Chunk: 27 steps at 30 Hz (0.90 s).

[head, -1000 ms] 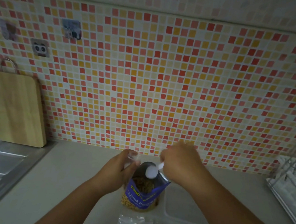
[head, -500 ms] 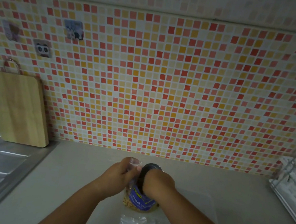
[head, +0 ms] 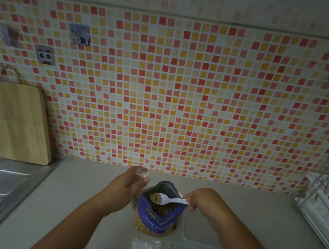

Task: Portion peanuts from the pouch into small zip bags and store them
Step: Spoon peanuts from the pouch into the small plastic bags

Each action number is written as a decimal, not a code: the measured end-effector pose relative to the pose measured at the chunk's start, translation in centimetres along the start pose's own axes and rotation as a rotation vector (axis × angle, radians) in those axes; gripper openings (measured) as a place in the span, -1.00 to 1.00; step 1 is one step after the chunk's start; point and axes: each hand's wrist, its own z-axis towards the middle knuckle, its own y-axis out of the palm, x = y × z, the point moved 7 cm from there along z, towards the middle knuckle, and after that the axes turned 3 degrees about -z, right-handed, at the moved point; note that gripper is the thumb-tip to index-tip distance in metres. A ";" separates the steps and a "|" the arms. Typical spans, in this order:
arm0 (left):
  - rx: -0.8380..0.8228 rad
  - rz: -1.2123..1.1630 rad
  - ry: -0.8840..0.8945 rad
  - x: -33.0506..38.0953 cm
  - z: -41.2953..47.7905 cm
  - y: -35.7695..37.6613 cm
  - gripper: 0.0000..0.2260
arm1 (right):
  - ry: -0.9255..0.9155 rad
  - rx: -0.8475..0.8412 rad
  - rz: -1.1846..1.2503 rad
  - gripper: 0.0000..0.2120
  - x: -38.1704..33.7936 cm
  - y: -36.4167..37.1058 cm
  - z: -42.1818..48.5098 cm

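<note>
While spoon (head: 169, 200) tops pouch (head: 155, 218), board (head: 17, 121) leans.

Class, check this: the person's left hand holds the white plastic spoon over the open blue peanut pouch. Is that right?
Not quite: the head view shows the right hand holding the white plastic spoon over the open blue peanut pouch; the left hand grips a clear bag.

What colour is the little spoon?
White; the spoon shows best in the head view, above the pouch.
</note>
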 end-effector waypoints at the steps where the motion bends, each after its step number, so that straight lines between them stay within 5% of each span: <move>1: 0.000 0.031 0.015 0.3 0.0 -0.1 -0.79 | -0.019 0.007 -0.045 -0.58 0.4 0.0 0.0; 8: -0.039 0.411 0.114 1.1 -0.2 0.3 -0.59 | -0.077 0.144 -0.134 -0.55 2.0 -3.4 -2.0; 17: -0.079 0.606 0.195 2.3 -0.2 2.3 -0.49 | -0.041 0.194 -0.255 -0.53 -0.1 -6.3 -3.0; 21: -0.068 0.577 0.230 2.7 0.1 3.3 -0.51 | -0.292 0.533 -0.084 -0.73 -2.8 -7.2 -5.3; 27: 0.001 0.202 0.189 2.7 0.0 2.8 -0.70 | -0.502 0.921 -0.488 -0.74 -6.5 -9.1 -13.8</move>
